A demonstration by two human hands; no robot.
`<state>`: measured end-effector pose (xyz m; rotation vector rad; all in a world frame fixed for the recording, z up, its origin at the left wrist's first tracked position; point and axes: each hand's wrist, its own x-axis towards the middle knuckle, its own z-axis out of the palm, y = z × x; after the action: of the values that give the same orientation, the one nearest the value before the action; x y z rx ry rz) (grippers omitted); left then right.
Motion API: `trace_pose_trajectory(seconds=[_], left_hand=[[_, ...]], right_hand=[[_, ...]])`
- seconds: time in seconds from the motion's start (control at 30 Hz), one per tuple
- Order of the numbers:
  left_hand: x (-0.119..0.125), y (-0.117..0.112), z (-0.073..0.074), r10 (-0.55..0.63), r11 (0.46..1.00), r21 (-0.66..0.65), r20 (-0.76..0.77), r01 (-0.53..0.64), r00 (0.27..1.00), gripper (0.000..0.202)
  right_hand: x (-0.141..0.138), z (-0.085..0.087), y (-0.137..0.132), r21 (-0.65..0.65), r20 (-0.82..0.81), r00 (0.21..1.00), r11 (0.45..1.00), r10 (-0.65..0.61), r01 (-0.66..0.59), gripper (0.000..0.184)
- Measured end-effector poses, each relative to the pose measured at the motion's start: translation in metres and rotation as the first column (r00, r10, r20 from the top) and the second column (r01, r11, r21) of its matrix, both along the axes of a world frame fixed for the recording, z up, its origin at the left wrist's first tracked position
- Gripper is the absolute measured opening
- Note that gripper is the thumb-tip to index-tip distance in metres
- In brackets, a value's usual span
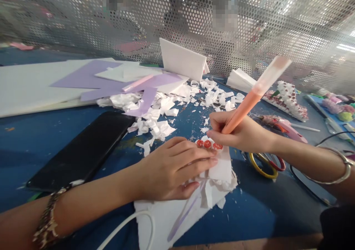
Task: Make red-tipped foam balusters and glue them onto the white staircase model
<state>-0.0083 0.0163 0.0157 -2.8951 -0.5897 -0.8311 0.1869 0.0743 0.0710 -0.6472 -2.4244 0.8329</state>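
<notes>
the right hand (241,132) grasps an orange marker (245,108); the left hand (176,165), fingers released, rests on white paper (222,168) toward the worktop's (249,213) front edge. red circles (207,143) line its far end; the rest looks blank.

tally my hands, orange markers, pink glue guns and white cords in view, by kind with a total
Hands: 2 (left hand, right hand)
Orange marker: 1
Pink glue gun: 1
White cord: 1
Total: 5
</notes>
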Motion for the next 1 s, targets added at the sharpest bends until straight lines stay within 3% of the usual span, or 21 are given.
trace_pose_trajectory(seconds=[0.43,0.67,0.87,1.0], left_hand=[[0.001,0.0,-0.002,0.021,1.0,-0.007,0.017,-0.021,1.0,0.036],[0.0,0.0,-0.001,0.026,1.0,0.009,-0.008,-0.026,1.0,0.037],[-0.001,0.0,-0.001,-0.004,1.0,0.006,-0.014,0.004,1.0,0.037],[0.0,0.001,-0.001,-0.005,1.0,0.018,-0.024,0.006,1.0,0.036]], right_hand=[[0.012,-0.002,-0.009,-0.022,0.0,0.998,0.997,-0.068,0.068,0.03],[0.024,0.0,-0.02,0.013,-0.04,0.997,0.997,-0.071,0.071,0.019],[0.043,0.004,-0.033,0.048,-0.068,0.986,0.987,-0.151,0.154,0.01],[0.048,-0.003,-0.044,0.144,-0.072,0.994,0.985,-0.085,0.094,0.016]])
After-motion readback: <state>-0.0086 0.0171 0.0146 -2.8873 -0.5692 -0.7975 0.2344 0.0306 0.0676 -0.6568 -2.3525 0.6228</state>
